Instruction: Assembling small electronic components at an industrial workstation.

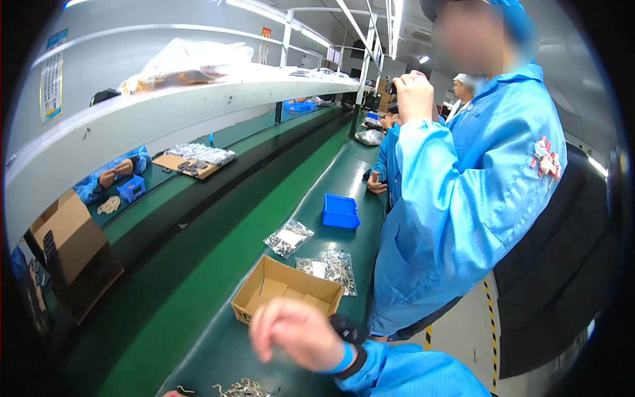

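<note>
My right hand (297, 334), in a blue sleeve with a blue and a black band at the wrist, is raised above the green bench in front of an open cardboard box (248, 301). Motion blurs it; its fingers look loosely bent and apart, and I see nothing in them. Below it, at the lower edge, lies a pile of small pale and dark parts (245, 388). Only a sliver of my left hand (173, 394) shows at the bottom left of that pile, so its fingers and anything they hold are hidden.
Beyond the box lie clear bags of small parts (338, 270) and a blue bin (341, 210). A person in a blue coat (456, 198) stands close on the right, hands raised. A green conveyor belt (218, 264) runs along the left, under a white shelf (132, 122).
</note>
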Demonstrator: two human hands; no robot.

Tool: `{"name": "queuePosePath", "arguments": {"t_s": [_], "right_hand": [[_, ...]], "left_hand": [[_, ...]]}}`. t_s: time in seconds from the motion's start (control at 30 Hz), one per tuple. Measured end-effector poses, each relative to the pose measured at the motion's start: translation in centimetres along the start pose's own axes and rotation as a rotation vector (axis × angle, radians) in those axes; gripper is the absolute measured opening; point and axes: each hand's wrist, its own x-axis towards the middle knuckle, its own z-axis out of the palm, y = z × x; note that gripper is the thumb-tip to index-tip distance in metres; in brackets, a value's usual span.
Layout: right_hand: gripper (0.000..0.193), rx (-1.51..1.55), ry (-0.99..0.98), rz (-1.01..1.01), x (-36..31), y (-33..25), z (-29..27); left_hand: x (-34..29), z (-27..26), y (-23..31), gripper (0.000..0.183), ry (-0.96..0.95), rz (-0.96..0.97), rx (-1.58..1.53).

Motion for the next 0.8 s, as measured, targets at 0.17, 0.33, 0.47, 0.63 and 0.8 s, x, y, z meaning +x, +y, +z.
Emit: {"name": "queuePosePath", "arguments": {"t_s": [0.17, 0.33, 0.47, 0.63, 0.8], "right_hand": [[0.015, -0.051, 0.330, -0.288, 1.3, -5.3, -4.8], [0.012, -0.105, 0.463, -0.508, 2.8, -8.6, -8.0], [0.011, -0.149, 0.563, -0.545, 4.8, -9.8, -10.6], [0.012, -0.135, 0.652, -0.554, 6.3, -10.2, -12.6], [0.013, -0.163, 0.694, -0.569, 7.4, -10.5, -13.1]], "left_hand": [[0.1, -0.1, -0.8, 0.007, -0.007, 0.020, -0.084], [0.1, 0.1, -1.0, 0.007, -0.003, 0.020, -0.089], [0.0, 0.2, -0.6, 0.007, 0.000, 0.025, -0.073], [0.0, 0.3, -0.5, 0.008, -0.007, 0.030, -0.080], [0.0, 0.1, -0.2, 0.008, -0.009, 0.026, -0.067]]}}
